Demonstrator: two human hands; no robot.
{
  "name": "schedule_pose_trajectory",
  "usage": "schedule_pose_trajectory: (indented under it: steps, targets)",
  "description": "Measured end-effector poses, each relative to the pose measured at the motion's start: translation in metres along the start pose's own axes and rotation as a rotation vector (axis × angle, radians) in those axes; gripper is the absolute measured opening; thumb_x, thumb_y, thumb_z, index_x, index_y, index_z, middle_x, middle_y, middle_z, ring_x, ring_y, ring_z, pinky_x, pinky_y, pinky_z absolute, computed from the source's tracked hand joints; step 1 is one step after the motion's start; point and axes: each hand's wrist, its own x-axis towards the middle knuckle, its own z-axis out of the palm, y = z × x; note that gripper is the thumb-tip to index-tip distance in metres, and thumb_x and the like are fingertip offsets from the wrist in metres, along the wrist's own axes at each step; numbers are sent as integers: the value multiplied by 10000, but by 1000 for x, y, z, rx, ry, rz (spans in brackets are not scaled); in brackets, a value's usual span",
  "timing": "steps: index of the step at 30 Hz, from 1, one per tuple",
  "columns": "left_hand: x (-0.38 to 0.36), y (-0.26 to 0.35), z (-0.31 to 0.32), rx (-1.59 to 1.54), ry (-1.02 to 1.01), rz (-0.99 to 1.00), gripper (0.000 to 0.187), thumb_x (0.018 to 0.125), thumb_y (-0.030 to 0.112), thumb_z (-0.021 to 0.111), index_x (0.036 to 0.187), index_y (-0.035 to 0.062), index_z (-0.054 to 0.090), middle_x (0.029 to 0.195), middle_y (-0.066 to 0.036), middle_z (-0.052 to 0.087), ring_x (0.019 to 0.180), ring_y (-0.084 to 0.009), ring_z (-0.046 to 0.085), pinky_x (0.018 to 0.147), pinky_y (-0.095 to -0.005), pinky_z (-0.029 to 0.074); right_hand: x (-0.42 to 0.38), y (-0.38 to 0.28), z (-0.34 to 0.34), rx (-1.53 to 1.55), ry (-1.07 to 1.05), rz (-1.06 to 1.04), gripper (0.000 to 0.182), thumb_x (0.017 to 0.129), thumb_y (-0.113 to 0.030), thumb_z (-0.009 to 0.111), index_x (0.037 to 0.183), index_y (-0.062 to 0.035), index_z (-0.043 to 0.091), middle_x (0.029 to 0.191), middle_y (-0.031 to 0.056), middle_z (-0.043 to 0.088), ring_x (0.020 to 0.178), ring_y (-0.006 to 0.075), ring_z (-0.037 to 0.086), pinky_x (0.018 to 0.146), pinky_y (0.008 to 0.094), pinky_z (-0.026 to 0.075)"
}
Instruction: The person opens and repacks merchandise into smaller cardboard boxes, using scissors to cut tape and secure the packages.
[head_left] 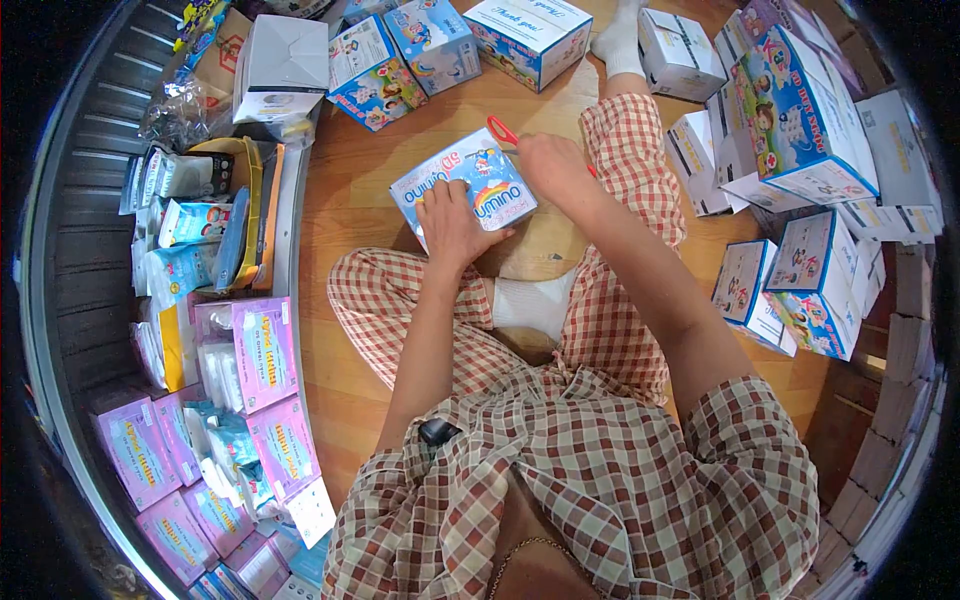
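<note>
A blue and white printed cardboard box (500,200) with rainbow pictures sits tilted on the floor in front of my crossed legs. My left hand (450,222) holds it, fingers over the printed face and thumb stretched along the near edge. Just past the box's right corner, my right hand (556,172) is closed around red-handled scissors (501,129). One red loop sticks out toward the box, and a bit of red shows on the hand's other side. The blades are hidden.
More printed boxes (378,75) stand at the back, including a "Thank you" box (530,35). Stacked boxes (810,120) are on the right. A metal-edged shelf (290,215) on the left carries purple boxes (262,355) and packets. My outstretched foot (622,45) lies at the back.
</note>
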Motion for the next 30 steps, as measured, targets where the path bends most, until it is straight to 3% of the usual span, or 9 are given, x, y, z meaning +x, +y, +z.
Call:
schedule_pose_trajectory:
  steps: [4, 12, 19, 23, 25, 26, 29, 30]
  targets:
    - [-3, 2, 0, -8, -2, 18, 789, 405, 446, 853, 998, 51, 513, 978, -125, 503, 947, -306, 468, 824, -414, 359, -10, 1, 3, -2, 93, -40, 129, 790, -98, 522, 788, -42, 638, 787, 142, 651, 748, 277, 660, 642, 378, 527]
    - [-3, -4, 4, -16, 55, 24, 803, 395, 452, 852, 1002, 42, 523, 970, -123, 498, 935, -310, 467, 818, -417, 369, -46, 2, 7, 70, 5, 3, 135, 781, -78, 510, 767, -37, 638, 756, 153, 650, 721, 312, 655, 631, 406, 521]
    - [1, -5, 5, -11, -32, 24, 812, 411, 474, 846, 1020, 50, 515, 1019, -127, 504, 983, -307, 467, 856, -428, 352, -77, 12, 13, 159, -119, 122, 144, 775, -72, 506, 773, -38, 646, 783, 174, 649, 767, 327, 648, 664, 428, 514]
    - [15, -2, -2, 73, -26, -108, 818, 469, 524, 818, 1044, 31, 510, 1040, -143, 529, 1003, -326, 495, 852, -434, 390, -76, 29, -22, 116, -186, 192, 156, 800, -132, 533, 837, -30, 645, 793, 186, 643, 771, 332, 637, 680, 435, 504]
    - [30, -10, -2, 30, -16, -445, 827, 505, 544, 800, 1054, 2, 500, 1086, -188, 542, 1022, -356, 518, 852, -428, 428, -82, 37, -26, 229, -95, 369, 193, 828, -183, 550, 873, -14, 631, 792, 200, 633, 785, 356, 623, 707, 449, 490]
    - [38, -14, 0, 25, -17, -450, 827, 505, 544, 800, 1054, 2, 500, 1086, -188, 542, 1022, -356, 518, 852, -428, 428, -85, 42, -26, 224, -99, 367, 193, 828, -183, 550, 873, -14, 631, 792, 200, 633, 785, 356, 623, 707, 449, 490]
    - [63, -27, 5, -302, -72, -468, 738, 648, 433, 769, 1088, -66, 448, 988, -268, 584, 911, -397, 585, 797, -414, 478, -98, 45, -13, 407, 39, 396, 218, 841, -214, 563, 894, -6, 603, 761, 205, 614, 724, 344, 607, 650, 429, 461]
    - [67, -28, 13, -366, -6, -363, 666, 701, 358, 751, 1111, -55, 427, 863, -241, 606, 807, -375, 610, 715, -418, 494, -100, 44, -9, 506, 43, 415, 231, 839, -213, 568, 898, 7, 602, 759, 206, 614, 740, 352, 607, 658, 431, 462]
